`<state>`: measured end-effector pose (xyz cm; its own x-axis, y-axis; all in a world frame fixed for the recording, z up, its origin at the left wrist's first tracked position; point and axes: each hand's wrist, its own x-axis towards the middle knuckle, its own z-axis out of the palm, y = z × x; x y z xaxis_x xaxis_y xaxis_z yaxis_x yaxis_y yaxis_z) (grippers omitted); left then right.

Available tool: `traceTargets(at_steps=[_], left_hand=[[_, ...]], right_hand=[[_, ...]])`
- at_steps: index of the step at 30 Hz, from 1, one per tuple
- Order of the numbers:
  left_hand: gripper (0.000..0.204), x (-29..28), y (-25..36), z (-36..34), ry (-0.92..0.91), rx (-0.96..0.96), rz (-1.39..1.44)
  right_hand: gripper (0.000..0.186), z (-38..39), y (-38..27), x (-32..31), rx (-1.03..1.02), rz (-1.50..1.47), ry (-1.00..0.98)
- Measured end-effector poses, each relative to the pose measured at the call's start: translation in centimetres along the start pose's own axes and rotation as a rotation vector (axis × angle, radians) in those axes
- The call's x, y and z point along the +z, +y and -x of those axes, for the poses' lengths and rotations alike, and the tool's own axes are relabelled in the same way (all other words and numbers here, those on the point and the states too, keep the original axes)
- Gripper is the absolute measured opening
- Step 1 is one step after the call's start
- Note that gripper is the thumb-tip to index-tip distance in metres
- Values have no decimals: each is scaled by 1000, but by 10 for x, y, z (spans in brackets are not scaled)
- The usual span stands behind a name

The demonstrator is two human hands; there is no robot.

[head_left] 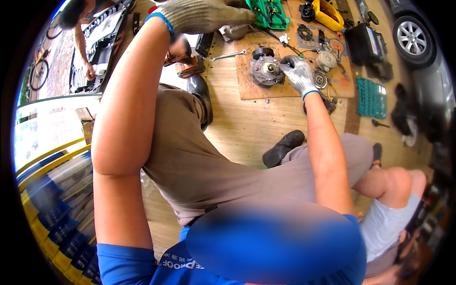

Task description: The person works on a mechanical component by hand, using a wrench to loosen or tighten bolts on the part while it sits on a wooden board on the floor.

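My left hand (204, 17), in a grey work glove, stretches across the top of the view. Its extended fingers reach the side of a green tool case (267, 18); the upper edge cuts off part of the hand. Over a sheet of cardboard (251, 92), my right hand (300, 76) wears a pale glove with dark fingertips. Its bent fingers rest against the right side of a round grey metal engine part (266, 73), which has a central hub and a black pulley-like wheel behind it. A combination wrench (229, 55) lies left of that part.
Loose metal parts (327, 61), a yellow container (327, 15) and a black battery-like box (363, 45) lie at the far right. A teal socket tray (372, 98) is near a car wheel (411, 35). A cordless power tool (189, 64) stands by my shoe. Other people are at both sides.
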<state>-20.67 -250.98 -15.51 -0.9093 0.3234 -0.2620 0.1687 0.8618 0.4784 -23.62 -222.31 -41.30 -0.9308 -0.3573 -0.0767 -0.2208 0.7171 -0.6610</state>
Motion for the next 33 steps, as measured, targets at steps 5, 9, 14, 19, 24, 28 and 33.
traceTargets(at_steps=[5, 9, 14, 19, 24, 28, 33], left_hand=[[45, -1, 9, -3, 0, -47, -72], [43, 2, 8, -5, 17, -37, -81], [42, 6, -9, -9, 51, 40, -94], [43, 2, -3, -10, 25, 7, -167], [44, 1, 2, -9, 8, -11, -125], [43, 5, -1, -6, 52, 65, -84], [47, 8, -8, -13, -7, 9, -29]], right_hand=[[25, -1, 18, 8, 184, -552, 26], [33, -1, 31, 19, 265, -975, 55], [38, -8, 21, 18, 341, -821, 117], [33, -11, 10, 16, 22, -21, 16], [24, -10, 15, 12, -114, 156, 40], [18, -4, 7, 13, -100, -46, 19], [21, 0, 13, 15, 254, -786, 53]])
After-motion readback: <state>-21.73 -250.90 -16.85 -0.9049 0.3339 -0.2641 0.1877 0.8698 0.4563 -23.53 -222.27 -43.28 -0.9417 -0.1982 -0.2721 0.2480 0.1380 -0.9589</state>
